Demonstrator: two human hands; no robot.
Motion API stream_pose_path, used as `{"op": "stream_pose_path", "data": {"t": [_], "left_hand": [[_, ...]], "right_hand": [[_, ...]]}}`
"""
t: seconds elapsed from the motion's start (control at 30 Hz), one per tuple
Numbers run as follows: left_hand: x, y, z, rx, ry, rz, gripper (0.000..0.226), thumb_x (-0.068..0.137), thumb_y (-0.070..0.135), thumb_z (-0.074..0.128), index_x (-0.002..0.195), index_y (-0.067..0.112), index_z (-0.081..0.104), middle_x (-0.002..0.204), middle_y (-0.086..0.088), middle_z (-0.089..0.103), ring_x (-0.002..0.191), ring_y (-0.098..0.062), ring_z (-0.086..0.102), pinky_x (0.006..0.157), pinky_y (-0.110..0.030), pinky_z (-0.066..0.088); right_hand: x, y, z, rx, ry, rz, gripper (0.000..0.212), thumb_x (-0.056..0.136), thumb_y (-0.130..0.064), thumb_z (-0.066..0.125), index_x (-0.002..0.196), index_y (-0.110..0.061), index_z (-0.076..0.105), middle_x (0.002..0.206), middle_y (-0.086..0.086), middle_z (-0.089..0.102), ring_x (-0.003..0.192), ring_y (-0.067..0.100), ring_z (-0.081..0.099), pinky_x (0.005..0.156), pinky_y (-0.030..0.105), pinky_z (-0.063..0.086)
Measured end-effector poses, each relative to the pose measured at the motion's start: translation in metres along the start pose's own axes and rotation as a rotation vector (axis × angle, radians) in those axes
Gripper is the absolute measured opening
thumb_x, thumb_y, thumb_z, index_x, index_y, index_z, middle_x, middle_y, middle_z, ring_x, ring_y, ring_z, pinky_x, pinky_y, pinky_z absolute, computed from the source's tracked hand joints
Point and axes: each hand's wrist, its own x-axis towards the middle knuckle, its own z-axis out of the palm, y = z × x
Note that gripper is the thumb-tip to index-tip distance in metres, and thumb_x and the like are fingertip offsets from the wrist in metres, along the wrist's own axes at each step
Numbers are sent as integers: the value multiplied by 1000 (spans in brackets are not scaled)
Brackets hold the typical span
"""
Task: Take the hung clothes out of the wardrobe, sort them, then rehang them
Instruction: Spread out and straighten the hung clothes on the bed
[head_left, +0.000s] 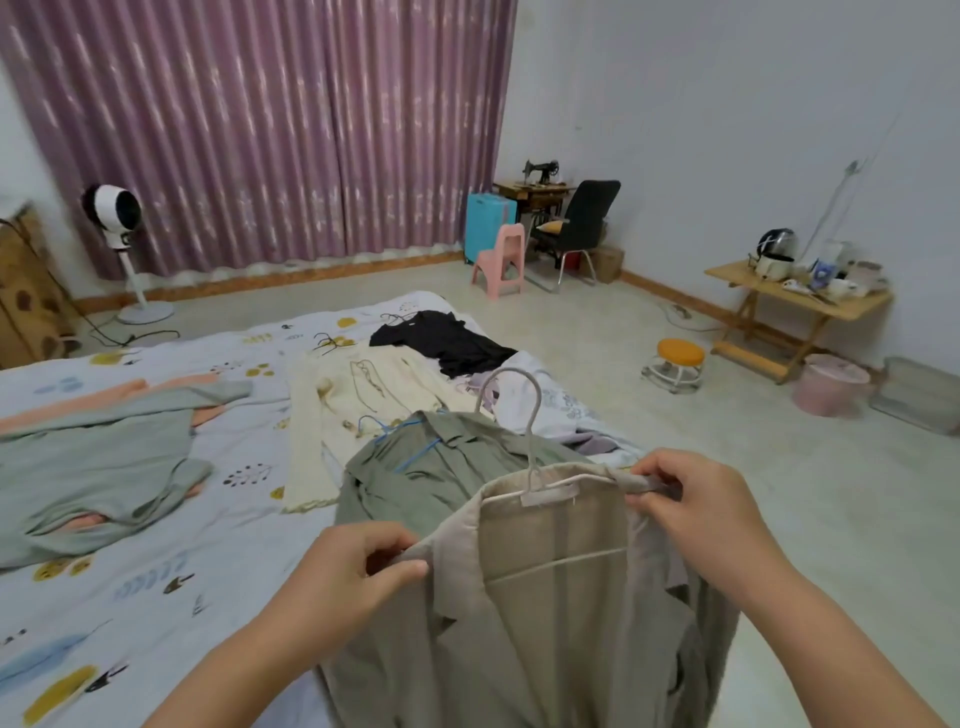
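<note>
Head view: both hands up front, working one garment at the foot of the bed.
Left hand (358, 564): fingers and thumb pinching the left shoulder of the beige cloth jacket (524, 623).
Right hand (691, 499): fingers curled round the jacket's right shoulder, right at the hanger's end.
Beige jacket: held in the air between the hands, draped on a pale grey hanger (530, 452), hook pointing up.
Just behind: an olive-green shirt (415, 478) on a blue wire hanger (410, 441) lies on the bed, partly hidden by the jacket.
Bed: pale blue patterned bedsheet (156, 561) fills the left half.
On the bed, left: a sage-green garment (93, 457) spread over something peach-coloured.
On the bed, middle: a cream long-sleeved top (353, 395), with a lilac-white bundle (550, 405) to its right.
Far end of the bed: a black garment (441, 338) laid flat.
Floor, right: a small orange-topped round stool (678, 358), then a pink plastic bucket (828, 384); contents cannot be seen.
Right wall: a light wooden folding table (753, 301) carrying a kettle and small items, too blurred to name.
Back: a pink plastic chair (501, 260), a turquoise suitcase (488, 218), a black office chair (582, 218).
Far left: a white standing fan (117, 218) before the mauve curtains (260, 130).
</note>
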Motion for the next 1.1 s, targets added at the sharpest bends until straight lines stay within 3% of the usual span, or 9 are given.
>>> {"op": "stream_pose_path", "data": {"t": [0.23, 0.43, 0.53, 0.6, 0.77, 0.93, 1.1], "left_hand": [[92, 11, 48, -35, -20, 71, 24, 80, 38, 61, 67, 19, 66, 67, 4, 62, 61, -3, 51, 54, -16, 31], [147, 31, 83, -28, 12, 50, 23, 86, 34, 60, 69, 19, 66, 68, 0, 61, 62, -7, 50, 55, -18, 31], [168, 40, 99, 7, 49, 14, 24, 86, 38, 57, 74, 20, 68, 68, 1, 64, 69, -13, 54, 57, -21, 35], [177, 47, 111, 28, 81, -36, 18, 88, 29, 60, 75, 20, 69, 70, 0, 65, 71, -15, 54, 58, -23, 35], [193, 68, 140, 14, 218, -136, 20, 87, 24, 62, 67, 22, 65, 66, -2, 61, 62, -13, 50, 55, -20, 32], [204, 83, 147, -13, 326, -197, 19, 82, 32, 61, 71, 18, 67, 67, -5, 63, 66, -21, 55, 59, -34, 40], [225, 76, 130, -56, 499, -257, 20, 86, 16, 63, 66, 15, 64, 64, -8, 60, 61, -19, 50, 59, -25, 36]], "right_hand": [[70, 50, -25, -87, 26, 61, 28, 73, -5, 72, 66, -30, 59, 69, -9, 60, 71, 13, 54, 63, 28, 40], [122, 98, -39, -84, 35, 105, 29, 72, -8, 74, 63, -32, 60, 71, -7, 63, 74, 16, 58, 69, 37, 47], [154, 121, -41, -45, 3, 64, 26, 73, -6, 73, 67, -29, 62, 73, -3, 64, 76, 18, 58, 70, 37, 47], [176, 136, -42, -15, -33, 26, 29, 72, -5, 73, 66, -30, 62, 73, -1, 65, 76, 20, 59, 71, 37, 48], [233, 166, -45, 9, -147, -101, 32, 73, -5, 73, 66, -33, 60, 72, -3, 63, 74, 19, 57, 64, 32, 44], [281, 163, -42, 33, -231, -221, 23, 74, -8, 75, 69, -27, 63, 66, -9, 58, 65, 5, 51, 56, 20, 36], [326, 139, -23, 53, -278, -311, 16, 75, -10, 75, 73, -23, 65, 65, -4, 59, 65, 13, 52, 58, 24, 36]]}}
